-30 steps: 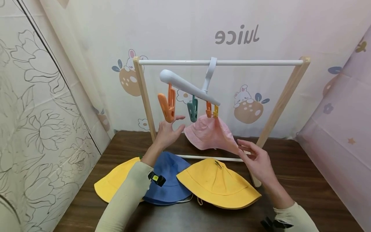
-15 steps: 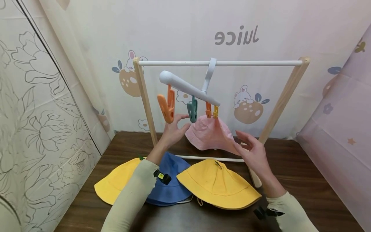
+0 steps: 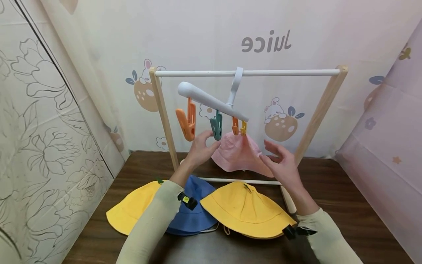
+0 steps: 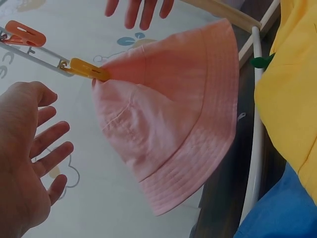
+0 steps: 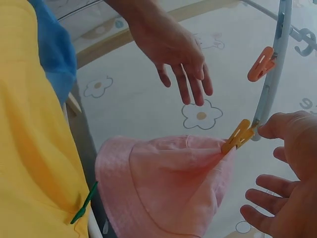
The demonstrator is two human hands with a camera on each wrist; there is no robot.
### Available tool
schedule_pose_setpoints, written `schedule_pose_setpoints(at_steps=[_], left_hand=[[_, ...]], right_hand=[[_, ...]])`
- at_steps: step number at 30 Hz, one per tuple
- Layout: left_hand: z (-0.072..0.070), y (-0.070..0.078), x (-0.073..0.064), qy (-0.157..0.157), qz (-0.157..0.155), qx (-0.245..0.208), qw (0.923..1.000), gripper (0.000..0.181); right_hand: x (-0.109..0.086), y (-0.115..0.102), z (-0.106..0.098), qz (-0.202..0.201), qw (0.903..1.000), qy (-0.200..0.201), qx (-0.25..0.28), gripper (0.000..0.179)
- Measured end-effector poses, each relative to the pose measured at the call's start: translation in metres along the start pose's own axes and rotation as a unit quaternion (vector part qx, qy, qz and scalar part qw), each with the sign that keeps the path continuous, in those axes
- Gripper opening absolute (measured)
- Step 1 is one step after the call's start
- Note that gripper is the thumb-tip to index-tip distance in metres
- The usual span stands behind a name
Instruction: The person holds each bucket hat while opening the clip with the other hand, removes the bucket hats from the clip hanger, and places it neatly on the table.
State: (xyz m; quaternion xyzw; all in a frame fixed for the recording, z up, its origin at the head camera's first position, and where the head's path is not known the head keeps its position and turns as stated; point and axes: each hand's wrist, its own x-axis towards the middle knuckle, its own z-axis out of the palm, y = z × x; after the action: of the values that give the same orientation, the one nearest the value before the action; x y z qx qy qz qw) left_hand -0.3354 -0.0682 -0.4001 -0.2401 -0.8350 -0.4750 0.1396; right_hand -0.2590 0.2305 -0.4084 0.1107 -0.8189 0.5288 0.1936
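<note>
A pink bucket hat (image 3: 235,156) hangs by its crown from a small yellow clip (image 5: 237,136) at one end of the white hanger (image 3: 206,98). My left hand (image 3: 199,151) is raised left of the hat, below the teal clip (image 3: 216,125), its fingers loosely extended. On the hat's other side is my right hand (image 3: 286,169), fingers spread and slightly bent. In the left wrist view, a gap shows between my left hand (image 4: 29,163) and the pink fabric (image 4: 158,119). The right wrist view shows my right hand (image 5: 287,178) beside the hat, gripping nothing.
The hanger hooks over the white rail (image 3: 283,73) of a wood-framed rack. Orange clips (image 3: 186,123) hang along it too. In front, on the dark wooden table (image 3: 349,205), lie a blue hat (image 3: 194,216) and yellow hats (image 3: 247,209), partly overlapping.
My left hand has moved right, toward the hat. My right hand has shifted left and a little up from the brim's edge. The pink hat stays clipped in place.
</note>
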Motion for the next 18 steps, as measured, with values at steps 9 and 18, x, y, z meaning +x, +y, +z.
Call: schedule_pose_setpoints(at_steps=[9, 18], left_hand=[[0.006, -0.002, 0.005, -0.003, -0.015, -0.028, 0.9995, 0.042], [0.012, -0.005, 0.009, -0.008, -0.042, -0.067, 0.9968, 0.048]], right_hand=[[0.010, -0.001, 0.003, 0.014, 0.9999, -0.002, -0.005, 0.056], [0.018, 0.008, 0.005, 0.027, 0.9995, -0.017, 0.000, 0.065]])
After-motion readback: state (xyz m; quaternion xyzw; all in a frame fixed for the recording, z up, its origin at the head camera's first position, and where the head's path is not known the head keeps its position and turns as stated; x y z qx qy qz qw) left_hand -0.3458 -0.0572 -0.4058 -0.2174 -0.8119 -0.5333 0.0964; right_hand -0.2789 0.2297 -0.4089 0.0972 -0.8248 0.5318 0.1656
